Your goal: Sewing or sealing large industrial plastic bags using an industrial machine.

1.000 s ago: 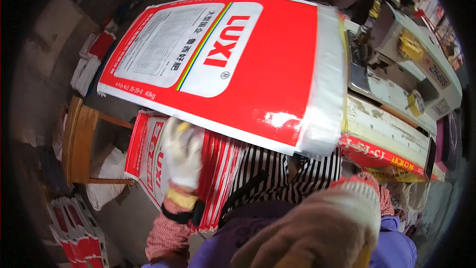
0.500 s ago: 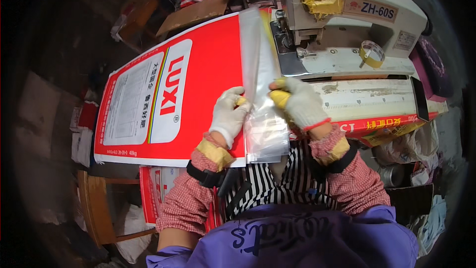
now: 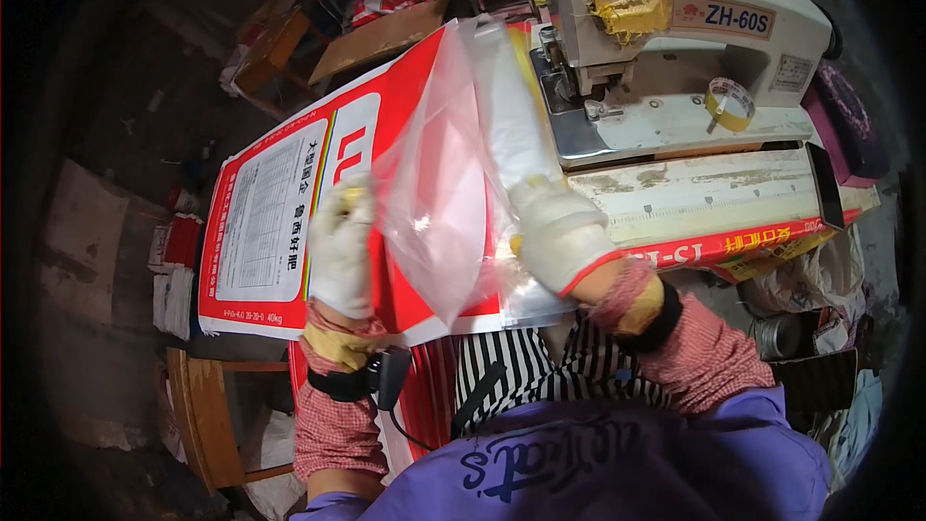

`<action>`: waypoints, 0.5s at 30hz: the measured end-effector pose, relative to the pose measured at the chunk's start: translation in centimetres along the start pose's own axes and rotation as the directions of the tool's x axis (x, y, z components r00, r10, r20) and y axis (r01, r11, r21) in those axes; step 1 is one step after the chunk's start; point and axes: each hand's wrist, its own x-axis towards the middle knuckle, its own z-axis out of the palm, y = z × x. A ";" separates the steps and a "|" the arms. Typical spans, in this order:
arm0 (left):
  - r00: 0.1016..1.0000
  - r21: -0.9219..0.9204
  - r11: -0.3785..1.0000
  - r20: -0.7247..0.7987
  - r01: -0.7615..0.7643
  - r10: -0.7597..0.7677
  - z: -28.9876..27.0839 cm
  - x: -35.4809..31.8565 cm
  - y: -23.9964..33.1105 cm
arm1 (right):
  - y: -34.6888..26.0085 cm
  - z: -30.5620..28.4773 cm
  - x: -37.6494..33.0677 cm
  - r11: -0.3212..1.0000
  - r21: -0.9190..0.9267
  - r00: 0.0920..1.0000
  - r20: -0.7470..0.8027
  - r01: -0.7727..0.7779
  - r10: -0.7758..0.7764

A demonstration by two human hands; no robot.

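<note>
A: Where is the clear plastic liner (image 3: 439, 198)?

B: It is lifted off the red and white woven sack (image 3: 289, 222), which lies flat on the counter (image 3: 714, 198) just left of the sewing machine (image 3: 675, 48). The liner spreads between both gloved hands, left of the machine's base.

A: What are the hands doing?

B: The left hand (image 3: 340, 249) is furthest from the sewing machine, its fingers closed on the liner's left edge over the sack's printed panel. The right hand (image 3: 559, 232) sits just in front of the machine's base, fingers clenched on the liner's right side; the film folds there, so I can't tell exactly how much they pinch.

A: Anything else near the machine?

B: A roll of yellow tape (image 3: 730, 102) rests on its bed. Another red printed sack (image 3: 762, 241) hangs over the counter edge below the machine.
</note>
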 end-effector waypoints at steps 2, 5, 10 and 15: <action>0.995 0.141 0.988 0.091 -0.060 0.048 0.8 -0.9 0.4 | -3.9 0.4 0.8 0.816 -0.561 0.945 -0.322 -0.139 -0.060; 0.990 0.234 0.965 0.103 -0.121 0.100 -0.3 -1.3 2.3 | -4.1 2.5 1.1 0.685 0.167 0.586 0.399 0.709 -0.705; 0.884 0.473 0.761 0.373 -0.444 0.283 -1.8 -4.1 3.7 | -2.9 4.7 7.7 0.786 -0.044 0.577 0.705 0.616 -0.412; 0.536 0.258 0.795 0.838 -0.548 0.098 -2.5 -7.8 0.7 | 2.8 7.2 15.2 -0.191 -0.967 0.811 -0.026 -0.169 -0.584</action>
